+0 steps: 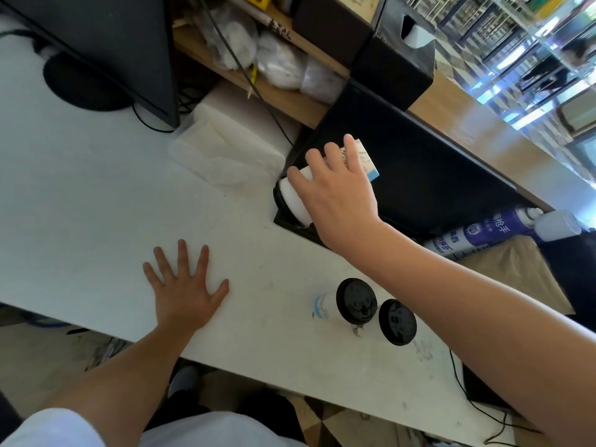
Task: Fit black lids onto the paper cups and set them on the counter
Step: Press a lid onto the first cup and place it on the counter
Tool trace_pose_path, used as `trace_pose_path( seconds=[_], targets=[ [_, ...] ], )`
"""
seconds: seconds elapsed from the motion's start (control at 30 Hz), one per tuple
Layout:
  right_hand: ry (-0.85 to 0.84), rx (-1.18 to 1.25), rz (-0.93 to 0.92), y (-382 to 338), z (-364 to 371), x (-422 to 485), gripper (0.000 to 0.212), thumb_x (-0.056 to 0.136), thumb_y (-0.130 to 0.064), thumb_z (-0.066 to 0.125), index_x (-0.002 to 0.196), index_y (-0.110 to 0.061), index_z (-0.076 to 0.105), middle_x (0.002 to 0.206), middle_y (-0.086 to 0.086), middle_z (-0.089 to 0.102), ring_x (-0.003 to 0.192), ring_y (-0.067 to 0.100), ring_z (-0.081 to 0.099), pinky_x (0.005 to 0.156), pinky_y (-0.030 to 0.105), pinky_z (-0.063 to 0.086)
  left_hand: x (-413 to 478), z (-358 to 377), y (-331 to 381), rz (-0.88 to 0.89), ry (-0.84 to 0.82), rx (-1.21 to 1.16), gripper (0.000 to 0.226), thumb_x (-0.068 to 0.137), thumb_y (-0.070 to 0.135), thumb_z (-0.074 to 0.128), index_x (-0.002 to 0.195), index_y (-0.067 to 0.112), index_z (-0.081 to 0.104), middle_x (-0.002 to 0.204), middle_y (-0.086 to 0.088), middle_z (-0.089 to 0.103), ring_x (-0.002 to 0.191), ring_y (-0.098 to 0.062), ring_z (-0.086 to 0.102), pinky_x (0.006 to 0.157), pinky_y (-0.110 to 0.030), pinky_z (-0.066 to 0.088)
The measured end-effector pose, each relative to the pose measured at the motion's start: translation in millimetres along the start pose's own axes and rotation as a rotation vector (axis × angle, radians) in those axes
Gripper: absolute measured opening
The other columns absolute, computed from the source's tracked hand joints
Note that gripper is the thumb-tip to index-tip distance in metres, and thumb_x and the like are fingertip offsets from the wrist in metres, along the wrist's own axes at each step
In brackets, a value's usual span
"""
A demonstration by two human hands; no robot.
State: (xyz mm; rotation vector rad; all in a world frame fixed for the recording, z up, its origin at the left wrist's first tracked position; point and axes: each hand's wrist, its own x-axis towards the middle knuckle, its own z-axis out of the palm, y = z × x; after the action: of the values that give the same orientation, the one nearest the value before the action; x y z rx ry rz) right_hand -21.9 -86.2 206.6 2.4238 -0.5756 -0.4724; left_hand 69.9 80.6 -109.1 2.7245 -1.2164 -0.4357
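Note:
My right hand (335,195) is wrapped around a white paper cup (295,198) that has a blue-edged label and lies tilted, its lidded end toward a black base at the counter's far side. A black lid (278,191) shows at the cup's left end. My left hand (183,285) rests flat on the white counter (96,195), fingers spread, holding nothing. Two lidded paper cups stand near the front edge: one (354,301) with its white side and blue label showing, the other (397,321) just right of it, seen from above.
A black monitor (106,53) stands at the back left, with clear plastic bags (225,150) beside it. A black screen (419,175) backs the held cup. Spray cans (483,233) lie at the right on brown paper (516,272). Wooden shelves (258,85) run behind.

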Motion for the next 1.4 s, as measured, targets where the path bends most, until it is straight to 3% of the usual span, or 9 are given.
trace_pose_path(
  seconds=[0.27, 0.47, 0.67, 0.87, 1.13, 1.3, 1.4],
  targets=[
    [-0.077, -0.29, -0.069, -23, 8, 9, 0.059, 0.091, -0.02, 0.067, 0.145, -0.008, 0.046, 0.146, 0.021, 0.042, 0.141, 0.046, 0.033, 0.123, 0.066, 0.01, 1, -1, 1, -0.012, -0.007, 0.019, 0.094, 0.085, 0.083, 0.007, 0.161, 0.029, 0.004, 0.169, -0.014, -0.006, 0.149, -0.052, -0.018, 0.117, -0.068, -0.012],
    [-0.14, -0.379, -0.05, -34, 25, 13, 0.059, 0.094, -0.022, 0.065, 0.147, -0.006, 0.045, 0.146, 0.021, 0.042, 0.141, 0.046, 0.033, 0.122, 0.066, 0.011, 1, 0, 1, -0.013, 0.002, 0.014, 0.092, 0.086, 0.082, 0.008, 0.161, 0.029, 0.006, 0.169, -0.015, -0.003, 0.149, -0.051, -0.017, 0.117, -0.068, -0.01],
    [-0.202, -0.379, -0.053, -53, 36, 17, 0.063, 0.089, -0.02, 0.075, 0.146, -0.012, 0.049, 0.147, 0.021, 0.041, 0.142, 0.046, 0.032, 0.121, 0.067, 0.011, 0, 0, 0, -0.014, -0.003, 0.012, 0.091, 0.087, 0.082, 0.009, 0.161, 0.029, 0.006, 0.169, -0.015, -0.004, 0.149, -0.051, -0.017, 0.117, -0.068, -0.01],
    [-0.159, -0.278, -0.056, -47, 27, 12, 0.055, 0.097, -0.023, 0.058, 0.147, -0.006, 0.046, 0.148, 0.021, 0.04, 0.141, 0.045, 0.032, 0.122, 0.065, 0.009, 0, 0, 0, -0.017, -0.009, 0.005, 0.091, 0.087, 0.082, 0.01, 0.161, 0.029, 0.005, 0.169, -0.014, -0.005, 0.149, -0.05, -0.019, 0.117, -0.067, -0.011],
    [-0.089, 0.207, 0.142, -12, 1, -12, 0.075, 0.08, -0.025, 0.076, 0.147, -0.025, 0.041, 0.141, 0.01, 0.042, 0.132, 0.039, 0.037, 0.122, 0.062, 0.012, -1, -4, 0, -0.021, -0.022, 0.01, 0.091, 0.086, 0.082, 0.007, 0.161, 0.03, 0.004, 0.169, -0.014, -0.007, 0.149, -0.05, -0.02, 0.117, -0.067, -0.011],
    [-0.029, 1.026, 0.382, 9, 0, -19, 0.071, 0.071, -0.023, 0.082, 0.133, -0.041, 0.051, 0.121, -0.004, 0.045, 0.117, 0.028, 0.037, 0.108, 0.047, 0.035, 0, -4, 1, -0.021, -0.039, 0.004, 0.092, 0.085, 0.082, 0.006, 0.161, 0.03, 0.001, 0.169, -0.013, -0.011, 0.148, -0.049, -0.023, 0.117, -0.067, -0.013],
    [-0.006, 1.405, 0.415, 5, 11, -24, 0.08, 0.067, -0.022, 0.09, 0.136, -0.038, 0.053, 0.123, -0.004, 0.052, 0.118, 0.024, 0.049, 0.092, 0.04, 0.054, 0, -5, 1, -0.02, -0.047, -0.002, 0.092, 0.085, 0.083, 0.006, 0.161, 0.03, 0.001, 0.169, -0.013, -0.01, 0.148, -0.049, -0.024, 0.117, -0.066, -0.014]
  ],
)
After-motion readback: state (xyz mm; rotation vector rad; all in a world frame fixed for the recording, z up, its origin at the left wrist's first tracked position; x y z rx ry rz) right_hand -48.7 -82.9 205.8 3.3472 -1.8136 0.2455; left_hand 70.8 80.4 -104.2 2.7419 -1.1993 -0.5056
